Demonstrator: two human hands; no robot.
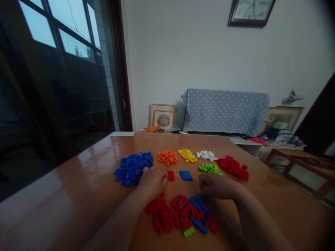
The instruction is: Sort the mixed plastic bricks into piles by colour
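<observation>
The short red row [170,175] lies on the table [86,181], at the fingertips of the left hand [154,181]; its pieces look like stiff, light plastic, probably a little slick and hard to break, best pinched by their long edges; the left fingers are bent, and I cannot tell whether they clamp anything; the blue row [186,175] sits between the hands; the right hand [218,185] is curled near the green pile [210,168], its grip hidden; loose red pieces [162,214] lie nearer the person
</observation>
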